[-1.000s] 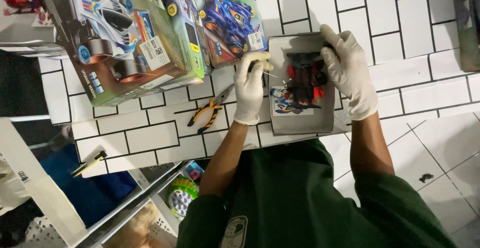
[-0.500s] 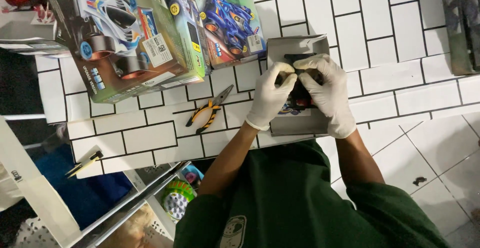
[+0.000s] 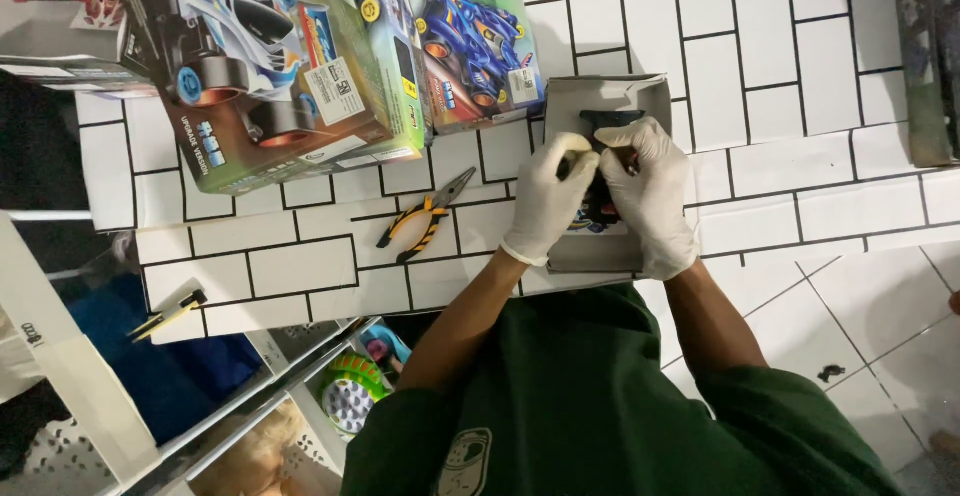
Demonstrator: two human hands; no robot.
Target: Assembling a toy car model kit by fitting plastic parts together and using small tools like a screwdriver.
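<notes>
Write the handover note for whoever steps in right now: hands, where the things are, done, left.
Left hand, gloved: grip closed on a small pale part over the open grey box.
Right hand, gloved: fingertips meet the left hand's at the same spot; what they pinch is hidden.
Box lies on the white tiled surface, dark car parts inside.
Orange-handled pliers lie untouched left of the box; two model car boxes stand beyond them.
Done: box opened.
Left: parts still in the box, unassembled as far as visible.
</notes>
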